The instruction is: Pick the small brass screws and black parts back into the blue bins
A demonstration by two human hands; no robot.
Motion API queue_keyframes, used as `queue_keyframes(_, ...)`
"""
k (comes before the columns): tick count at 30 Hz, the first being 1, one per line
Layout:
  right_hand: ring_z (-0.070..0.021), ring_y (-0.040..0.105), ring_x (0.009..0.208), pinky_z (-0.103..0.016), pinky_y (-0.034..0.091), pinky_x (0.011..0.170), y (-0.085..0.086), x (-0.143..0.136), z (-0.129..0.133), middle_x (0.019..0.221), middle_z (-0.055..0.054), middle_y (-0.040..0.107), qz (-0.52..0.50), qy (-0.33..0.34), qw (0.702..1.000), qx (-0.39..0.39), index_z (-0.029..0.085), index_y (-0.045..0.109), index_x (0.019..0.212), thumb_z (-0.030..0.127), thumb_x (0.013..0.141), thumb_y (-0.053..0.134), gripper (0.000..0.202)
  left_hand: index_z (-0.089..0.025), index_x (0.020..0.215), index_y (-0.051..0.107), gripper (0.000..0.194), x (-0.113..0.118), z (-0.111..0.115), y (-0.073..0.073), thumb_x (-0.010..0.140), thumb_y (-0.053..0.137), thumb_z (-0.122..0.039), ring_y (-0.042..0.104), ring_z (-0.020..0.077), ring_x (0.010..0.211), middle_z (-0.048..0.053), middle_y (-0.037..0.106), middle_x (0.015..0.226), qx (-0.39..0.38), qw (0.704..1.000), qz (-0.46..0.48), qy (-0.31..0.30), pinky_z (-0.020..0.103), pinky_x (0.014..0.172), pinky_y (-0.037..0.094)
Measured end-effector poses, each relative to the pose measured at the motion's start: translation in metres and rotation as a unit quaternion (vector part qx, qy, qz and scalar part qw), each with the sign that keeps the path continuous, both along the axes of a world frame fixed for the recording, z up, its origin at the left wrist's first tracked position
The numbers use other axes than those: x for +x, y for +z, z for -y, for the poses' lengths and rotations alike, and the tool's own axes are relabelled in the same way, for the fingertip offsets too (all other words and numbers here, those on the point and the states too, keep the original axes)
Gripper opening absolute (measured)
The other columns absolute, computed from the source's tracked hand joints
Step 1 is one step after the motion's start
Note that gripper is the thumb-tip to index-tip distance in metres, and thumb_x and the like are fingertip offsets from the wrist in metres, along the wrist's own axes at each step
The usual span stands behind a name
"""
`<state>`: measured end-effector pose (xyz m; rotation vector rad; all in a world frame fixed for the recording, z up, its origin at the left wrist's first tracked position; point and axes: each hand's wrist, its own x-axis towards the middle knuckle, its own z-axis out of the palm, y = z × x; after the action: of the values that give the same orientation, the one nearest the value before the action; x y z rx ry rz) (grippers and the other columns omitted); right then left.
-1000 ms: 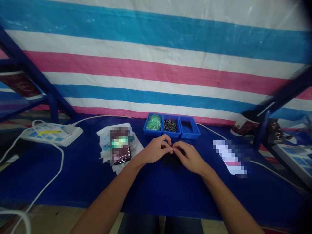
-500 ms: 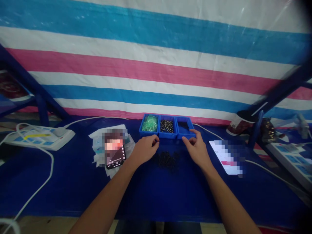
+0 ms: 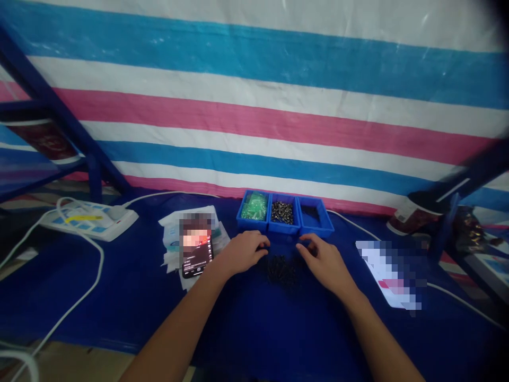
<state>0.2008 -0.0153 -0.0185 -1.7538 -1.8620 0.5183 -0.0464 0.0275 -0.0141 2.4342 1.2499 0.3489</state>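
Note:
My left hand (image 3: pixel 247 252) hovers at the left edge of a loose pile of small black parts (image 3: pixel 282 269) on the blue table. Its fingers are curled towards the thumb, and whatever may be between them is too small to make out. On the pile's other side is my right hand (image 3: pixel 324 262), thumb and forefinger slightly apart, with nothing visible between them. Behind the hands stand three joined blue bins: the left bin (image 3: pixel 253 224) holds green pieces (image 3: pixel 255 206), the middle bin (image 3: pixel 283 228) small metallic parts (image 3: pixel 282 212), the right bin (image 3: pixel 317 232) a few dark pieces.
A lit phone (image 3: pixel 198 260) lies on white packets (image 3: pixel 169 233) at the left. Another lit device (image 3: pixel 384 281) lies at the right, with a white cable. A power strip (image 3: pixel 119 225) sits far left, a cup (image 3: pixel 411 215) far right. A striped sheet (image 3: pixel 254 127) hangs behind.
My right hand has drawn back from the right bin towards the black pile. My left hand stays beside the pile, fingers still curled. The whole view has shifted slightly.

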Motion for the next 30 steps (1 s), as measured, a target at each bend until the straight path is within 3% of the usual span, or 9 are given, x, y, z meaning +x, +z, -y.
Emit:
queue_keyframes(3, -0.0202, 0.061, 0.064, -0.029, 0.037, 0.058, -0.001, -0.001, 0.001, 0.070, -0.001, 0.064, -0.004, 0.009, 1.000, 0.003, 0.025, 0.064, 0.107, 0.047, 0.089, 0.051, 0.032, -0.023, 0.096, 0.068, 0.019, 0.003, 0.003, -0.001, 0.090, 0.050, -0.020, 0.064, 0.0204, 0.092, 0.004, 0.067, 0.100, -0.004, 1.000, -0.008, -0.013, 0.032, 0.082, 0.047)
queue_keyframes(9, -0.0185, 0.060, 0.061, -0.029, 0.037, 0.058, -0.001, -0.004, 0.002, 0.068, 0.000, 0.064, 0.001, 0.037, 0.999, 0.000, 0.025, 0.064, 0.108, 0.046, 0.089, 0.051, 0.031, -0.026, 0.116, 0.062, 0.031, 0.009, 0.009, 0.001, 0.095, 0.041, -0.019, 0.064, 0.0224, 0.096, 0.006, 0.065, 0.110, 0.009, 0.999, -0.039, 0.002, 0.033, 0.078, 0.048)
queue_keyframes(17, -0.0165, 0.056, 0.056, -0.028, 0.036, 0.055, 0.000, -0.004, 0.001, 0.065, 0.001, 0.062, -0.026, 0.056, 0.998, 0.011, 0.023, 0.065, 0.107, 0.042, 0.090, 0.053, 0.029, -0.018, 0.088, 0.064, 0.014, 0.017, 0.006, 0.004, 0.090, 0.050, -0.017, 0.064, 0.0228, 0.085, 0.007, 0.066, 0.090, 0.054, 0.996, -0.061, 0.043, 0.031, 0.070, 0.046)
queue_keyframes(21, -0.0146, 0.054, 0.057, -0.027, 0.039, 0.056, 0.004, -0.013, 0.005, 0.067, 0.002, 0.060, -0.097, 0.085, 0.992, 0.005, 0.023, 0.065, 0.108, 0.041, 0.089, 0.055, 0.028, -0.019, 0.084, 0.065, 0.007, 0.022, 0.008, 0.014, 0.086, 0.059, -0.021, 0.063, 0.0177, 0.076, 0.003, 0.068, 0.082, 0.036, 0.993, 0.095, 0.067, 0.029, 0.070, 0.045)
queue_keyframes(25, -0.0139, 0.054, 0.060, -0.026, 0.041, 0.058, 0.006, -0.023, 0.009, 0.071, 0.001, 0.060, -0.169, 0.113, 0.979, 0.005, 0.022, 0.066, 0.103, 0.040, 0.088, 0.059, 0.025, -0.018, 0.080, 0.065, 0.011, 0.038, 0.016, 0.017, 0.083, 0.064, -0.028, 0.062, 0.0140, 0.067, 0.001, 0.068, 0.076, -0.055, 0.950, 0.291, 0.102, 0.026, 0.065, 0.046)
queue_keyframes(30, -0.0141, 0.056, 0.064, -0.026, 0.041, 0.059, 0.005, -0.026, 0.010, 0.077, -0.001, 0.064, -0.216, 0.092, 0.972, 0.027, 0.020, 0.066, 0.091, 0.038, 0.092, 0.053, 0.023, -0.017, 0.077, 0.061, 0.016, 0.053, 0.020, 0.011, 0.081, 0.066, -0.032, 0.062, 0.0144, 0.068, 0.001, 0.067, 0.074, -0.094, 0.913, 0.380, 0.115, 0.026, 0.065, 0.047)
